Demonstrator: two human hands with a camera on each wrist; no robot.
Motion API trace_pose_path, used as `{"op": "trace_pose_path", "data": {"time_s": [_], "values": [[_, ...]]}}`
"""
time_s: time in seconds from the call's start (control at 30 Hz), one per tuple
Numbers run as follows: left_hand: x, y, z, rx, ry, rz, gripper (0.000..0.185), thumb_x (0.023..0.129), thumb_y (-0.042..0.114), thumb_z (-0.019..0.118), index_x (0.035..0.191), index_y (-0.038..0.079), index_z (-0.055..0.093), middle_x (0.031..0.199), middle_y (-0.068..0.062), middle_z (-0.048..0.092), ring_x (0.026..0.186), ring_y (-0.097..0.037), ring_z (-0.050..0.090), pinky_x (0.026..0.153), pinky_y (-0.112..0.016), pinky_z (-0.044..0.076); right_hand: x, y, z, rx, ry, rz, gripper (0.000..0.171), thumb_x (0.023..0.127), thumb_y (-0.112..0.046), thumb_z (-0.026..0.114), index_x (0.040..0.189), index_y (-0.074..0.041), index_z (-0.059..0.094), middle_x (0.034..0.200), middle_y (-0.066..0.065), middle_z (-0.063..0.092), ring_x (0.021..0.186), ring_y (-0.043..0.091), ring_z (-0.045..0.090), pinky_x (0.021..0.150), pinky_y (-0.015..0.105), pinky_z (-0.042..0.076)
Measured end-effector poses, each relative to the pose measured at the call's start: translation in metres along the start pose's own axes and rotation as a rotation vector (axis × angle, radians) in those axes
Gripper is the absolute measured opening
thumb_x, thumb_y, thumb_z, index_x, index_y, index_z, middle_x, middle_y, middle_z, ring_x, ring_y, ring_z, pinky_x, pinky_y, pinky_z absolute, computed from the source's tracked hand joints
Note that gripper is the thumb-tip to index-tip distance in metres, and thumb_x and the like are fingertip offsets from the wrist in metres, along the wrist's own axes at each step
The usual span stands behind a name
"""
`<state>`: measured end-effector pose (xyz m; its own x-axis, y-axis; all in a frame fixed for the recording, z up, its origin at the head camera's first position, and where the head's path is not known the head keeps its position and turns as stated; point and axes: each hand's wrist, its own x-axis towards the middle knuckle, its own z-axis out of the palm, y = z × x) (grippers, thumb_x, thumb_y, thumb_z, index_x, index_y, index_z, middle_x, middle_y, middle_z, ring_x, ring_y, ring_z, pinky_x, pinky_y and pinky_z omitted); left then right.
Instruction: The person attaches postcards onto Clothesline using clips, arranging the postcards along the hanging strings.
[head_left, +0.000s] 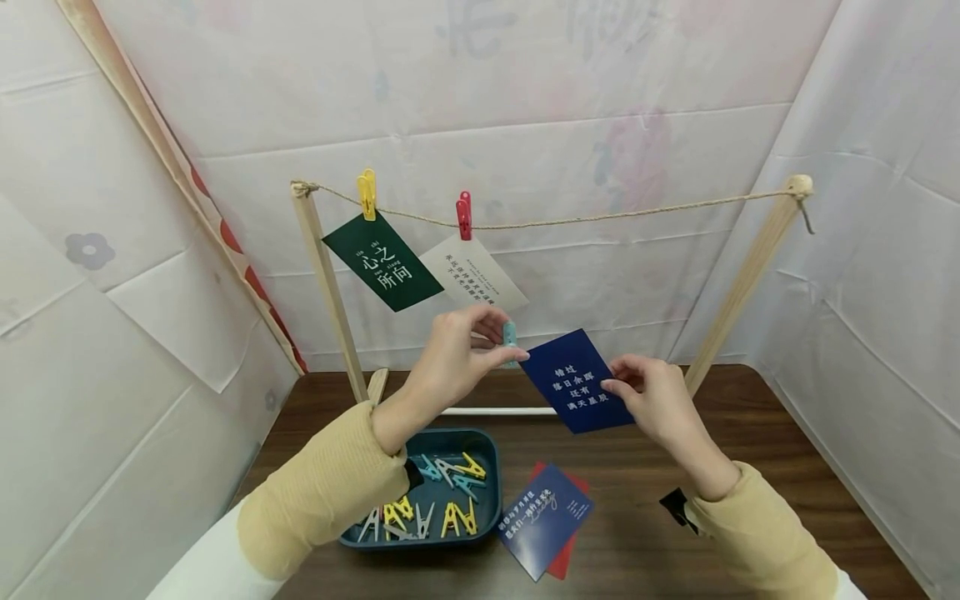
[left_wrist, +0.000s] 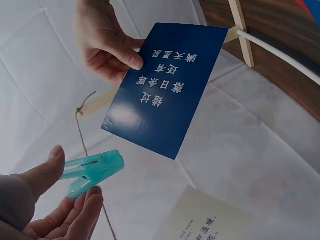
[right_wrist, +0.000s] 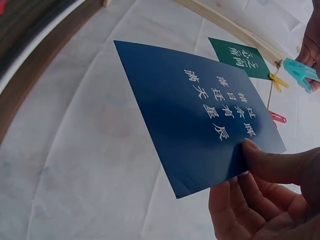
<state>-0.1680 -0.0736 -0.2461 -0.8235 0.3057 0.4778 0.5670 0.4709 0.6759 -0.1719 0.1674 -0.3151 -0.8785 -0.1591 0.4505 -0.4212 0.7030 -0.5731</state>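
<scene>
My right hand [head_left: 651,398] pinches a dark blue card [head_left: 576,380] with white characters by its right edge, holding it up in front of the wooden rack; the thumb lies on the card's face [right_wrist: 210,115]. My left hand [head_left: 459,353] pinches a light blue clothespin [head_left: 510,337] between thumb and fingers, just left of the card's top corner. In the left wrist view the clothespin [left_wrist: 92,171] sits a little below the blue card [left_wrist: 167,85], not touching it. Above, a twine line [head_left: 600,219] carries a green card [head_left: 382,262] on a yellow pin [head_left: 367,194] and a cream card [head_left: 474,272] on a red pin [head_left: 464,215].
A dark teal tray [head_left: 491,498] with several coloured clothespins sits on the brown table [head_left: 645,508] under my left forearm. Beside it lie a blue card [head_left: 545,517] on top of a red card [head_left: 573,487]. Two slanted wooden posts [head_left: 326,287] hold the twine. White sheets surround the table.
</scene>
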Motion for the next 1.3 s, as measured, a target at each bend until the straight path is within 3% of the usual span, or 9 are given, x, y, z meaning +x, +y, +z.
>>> {"op": "trace_pose_path", "data": {"time_s": [0.57,1.3], "values": [[0.031,0.013,-0.014,0.019,0.064,-0.017,0.028,0.071,0.017,0.074,0.09,0.0,0.06,0.079,-0.007,0.063,0.072,-0.013,0.06,0.065,-0.02,0.05,0.028,-0.011,-0.005,-0.037,0.017,-0.036,0.007,0.077,-0.005,0.067,0.081,-0.001,0.064,0.073,0.008,0.063,0.068,0.025,0.06,0.061,0.038,0.048],[0.069,0.02,-0.022,0.056,0.104,-0.066,0.034,0.072,0.022,0.073,0.095,0.001,0.06,0.083,-0.007,0.062,0.076,-0.013,0.059,0.071,-0.021,0.048,0.065,-0.028,-0.01,-0.027,0.079,-0.023,0.008,0.078,-0.006,0.066,0.082,0.001,0.063,0.078,0.014,0.064,0.073,0.026,0.061,0.062,0.039,0.046]]}}
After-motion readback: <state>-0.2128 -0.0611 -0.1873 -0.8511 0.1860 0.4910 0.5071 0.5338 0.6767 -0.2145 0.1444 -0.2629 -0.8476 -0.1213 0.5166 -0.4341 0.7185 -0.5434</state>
